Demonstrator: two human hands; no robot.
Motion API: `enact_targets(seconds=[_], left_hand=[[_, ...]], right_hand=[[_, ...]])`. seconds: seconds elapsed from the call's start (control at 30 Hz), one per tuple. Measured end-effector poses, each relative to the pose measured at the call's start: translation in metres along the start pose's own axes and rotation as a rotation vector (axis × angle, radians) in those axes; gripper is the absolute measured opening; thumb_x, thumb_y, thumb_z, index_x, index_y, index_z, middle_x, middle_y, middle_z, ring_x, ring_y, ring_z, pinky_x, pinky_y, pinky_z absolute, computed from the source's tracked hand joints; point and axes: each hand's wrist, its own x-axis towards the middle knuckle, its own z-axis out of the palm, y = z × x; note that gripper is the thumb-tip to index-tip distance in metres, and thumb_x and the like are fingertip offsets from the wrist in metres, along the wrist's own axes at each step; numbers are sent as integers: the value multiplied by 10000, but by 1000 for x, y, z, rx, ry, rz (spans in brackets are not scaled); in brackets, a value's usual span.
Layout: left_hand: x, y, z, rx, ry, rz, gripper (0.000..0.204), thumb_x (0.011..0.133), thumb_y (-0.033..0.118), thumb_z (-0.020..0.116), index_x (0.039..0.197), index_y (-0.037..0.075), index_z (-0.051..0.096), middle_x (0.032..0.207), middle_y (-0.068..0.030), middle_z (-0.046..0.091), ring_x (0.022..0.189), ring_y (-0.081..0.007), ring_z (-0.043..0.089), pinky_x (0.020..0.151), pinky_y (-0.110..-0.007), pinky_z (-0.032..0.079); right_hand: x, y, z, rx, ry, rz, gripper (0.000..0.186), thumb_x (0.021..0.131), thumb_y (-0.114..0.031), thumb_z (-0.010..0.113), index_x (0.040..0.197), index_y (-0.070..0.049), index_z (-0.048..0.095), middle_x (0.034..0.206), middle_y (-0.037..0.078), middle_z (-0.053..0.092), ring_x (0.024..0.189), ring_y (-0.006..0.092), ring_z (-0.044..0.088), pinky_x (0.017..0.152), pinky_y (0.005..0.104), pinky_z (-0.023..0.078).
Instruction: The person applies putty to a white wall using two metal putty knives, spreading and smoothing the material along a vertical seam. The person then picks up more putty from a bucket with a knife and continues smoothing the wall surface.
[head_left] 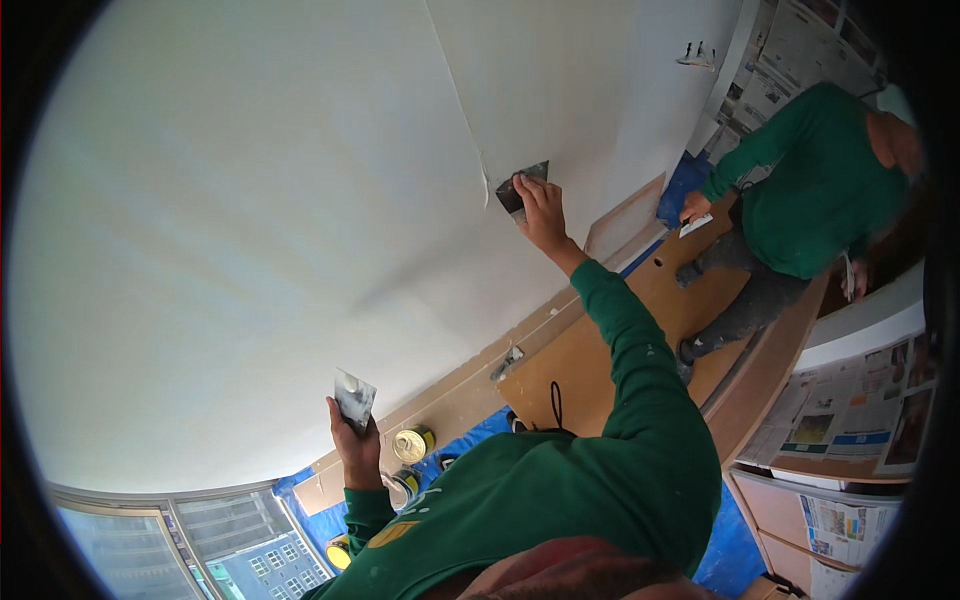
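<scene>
My right arm is stretched up to the white wall. The fingers of my right hand are closed on a dark, wide putty scraper, which lies against the wall. Just left of its blade, a wet-looking ridge of white filler sits at the lower end of a thin vertical line on the wall. Lower and to the left, my left hand grips a second flat scraper. Its metal face is smeared, with a pale dab of filler near the top.
At the right a co-worker in a green top holds a white-bladed scraper. Open tins stand on blue sheeting below the wall. Another scraper lies by the brown board. Newspaper covers furniture; windows are lower left.
</scene>
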Motion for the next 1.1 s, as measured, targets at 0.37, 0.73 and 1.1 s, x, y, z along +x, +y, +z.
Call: enact_targets(seconds=[0.37,0.73,1.1], left_hand=[[-7,-5,52,-32,-179,-51,340,1069,389,532,1166,81,640,1090,-16,720,994,-137,682,896,-284,531],[-22,-47,166,-172,-313,-10,495,1087,444,462,1324,22,568,1283,-67,648,1180,-187,614,1054,-350,469],[-71,1,197,-137,-325,108,477,1087,429,480,1231,-12,592,1111,-69,659,1021,-154,628,902,-321,522]], right_hand=[[-69,-22,20,9,-232,40,767,693,21,736,1424,-27,510,1306,113,528,1261,304,505,1028,455,416],[39,-239,-140,1210,362,463,257,1062,-195,487,1067,40,590,958,127,605,876,171,579,765,296,474],[51,-287,-163,913,-101,-3,243,972,-50,503,1171,61,588,1046,206,613,888,326,644,787,372,517]])
